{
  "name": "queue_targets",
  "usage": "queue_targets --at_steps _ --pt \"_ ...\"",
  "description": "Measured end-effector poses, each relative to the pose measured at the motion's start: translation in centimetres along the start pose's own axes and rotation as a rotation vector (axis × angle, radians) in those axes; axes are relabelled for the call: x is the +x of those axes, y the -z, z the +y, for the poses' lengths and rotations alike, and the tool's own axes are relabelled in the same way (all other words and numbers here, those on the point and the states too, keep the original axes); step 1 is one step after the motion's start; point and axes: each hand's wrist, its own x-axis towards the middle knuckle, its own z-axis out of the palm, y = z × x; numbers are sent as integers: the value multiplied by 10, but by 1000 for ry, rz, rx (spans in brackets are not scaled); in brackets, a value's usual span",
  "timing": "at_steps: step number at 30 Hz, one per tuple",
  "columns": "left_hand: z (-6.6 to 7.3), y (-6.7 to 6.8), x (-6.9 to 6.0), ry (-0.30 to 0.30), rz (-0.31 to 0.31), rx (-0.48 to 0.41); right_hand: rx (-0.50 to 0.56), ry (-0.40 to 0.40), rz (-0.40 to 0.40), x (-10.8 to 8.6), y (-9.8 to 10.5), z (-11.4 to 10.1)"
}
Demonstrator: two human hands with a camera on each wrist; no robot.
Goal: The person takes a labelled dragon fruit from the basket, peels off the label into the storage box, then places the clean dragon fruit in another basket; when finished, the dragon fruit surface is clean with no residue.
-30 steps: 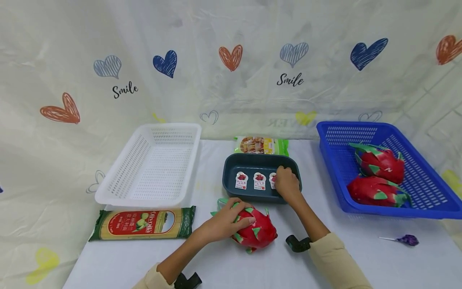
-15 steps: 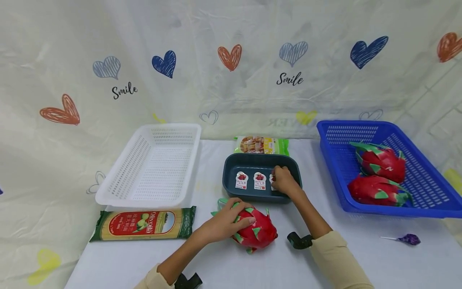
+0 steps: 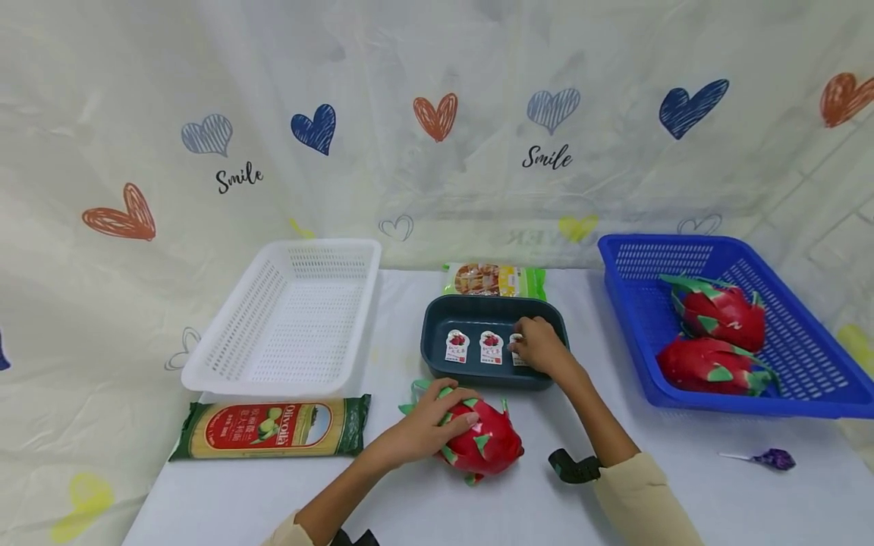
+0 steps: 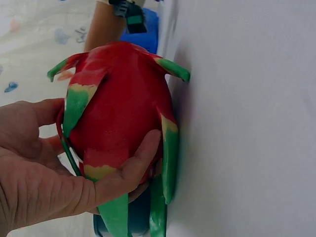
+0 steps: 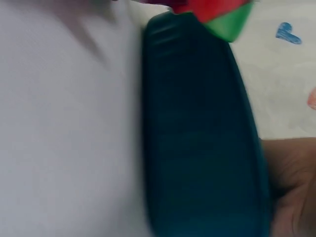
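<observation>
In the head view, my left hand [image 3: 432,425] holds a red dragon fruit [image 3: 488,440] with green scale tips on the table. The left wrist view shows the thumb and fingers spread around this dragon fruit [image 4: 121,108]. My right hand [image 3: 542,347] reaches into a dark teal tray [image 3: 437,311], its fingertips over the rightmost label [image 3: 519,358]. Whether they pinch it cannot be made out. Two more dragon fruit labels, a left one [image 3: 457,346] and a middle one [image 3: 491,347], lie uncovered in the tray. In the right wrist view, the tray wall [image 5: 202,133] hides the fingertips.
Left of the tray is a white basket [image 3: 293,318], with a spaghetti pack [image 3: 269,429] in front of it. A snack bag [image 3: 495,280] lies behind the tray. At right, a blue basket [image 3: 631,334] holds two dragon fruits [image 3: 724,315]; a lollipop [image 3: 774,459] lies before it.
My right hand has shifted slightly left inside the tray, and its fingers have opened out from a tighter curl over the rightmost label. My left hand stays on the dragon fruit.
</observation>
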Motion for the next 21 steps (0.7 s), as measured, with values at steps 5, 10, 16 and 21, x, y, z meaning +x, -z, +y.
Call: queue_targets --at_steps 5,10,16,21 --pt "-6 0 -2 11 2 -83 30 227 98 -12 18 3" --pt "-11 -2 -5 3 35 -109 84 294 214 -26 46 12" --pt "-14 -2 -9 -5 74 -147 126 216 473 -58 98 36" --pt "-16 0 -13 4 104 -251 112 29 542 -85 144 73"
